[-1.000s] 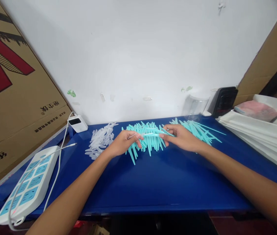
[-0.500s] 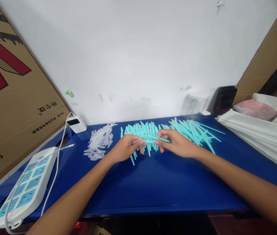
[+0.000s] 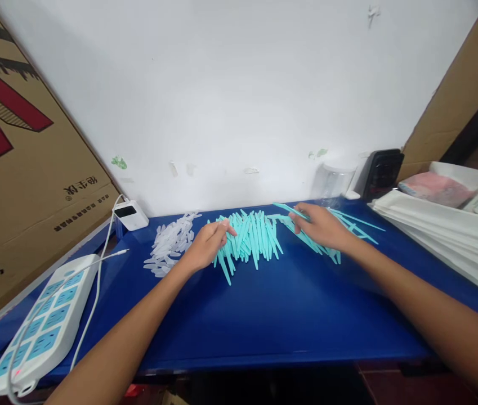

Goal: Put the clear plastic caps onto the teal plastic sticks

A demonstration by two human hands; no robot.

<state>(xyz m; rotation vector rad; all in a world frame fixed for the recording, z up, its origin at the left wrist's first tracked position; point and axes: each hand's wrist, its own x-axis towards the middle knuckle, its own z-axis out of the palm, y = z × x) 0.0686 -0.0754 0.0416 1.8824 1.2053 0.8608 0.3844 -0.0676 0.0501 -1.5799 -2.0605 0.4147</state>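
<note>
My left hand (image 3: 210,245) is closed in a pinch at the left end of the middle pile of slim teal plastic sticks (image 3: 249,236). I cannot make out anything between its fingers. Over the right-hand pile of longer teal sticks (image 3: 308,241), my right hand (image 3: 318,225) is closed around one teal stick (image 3: 285,208), which points out to the left past the fingertips. Part of that pile is hidden under the hand. Beside my left hand lies a heap of small translucent white plastic pieces (image 3: 170,244).
A blue table (image 3: 264,320) carries everything. On the left are a power strip (image 3: 44,320), a cable and a small white device (image 3: 132,215). Toward the right are a clear jar (image 3: 336,183), a black object (image 3: 384,173) and stacked white sheets or bags (image 3: 437,236). A white wall rises behind.
My hands, together over the middle pile before, have come apart. The right has moved right to the longer sticks; the left has shifted slightly left. The sticks formerly between both hands are gone from there.
</note>
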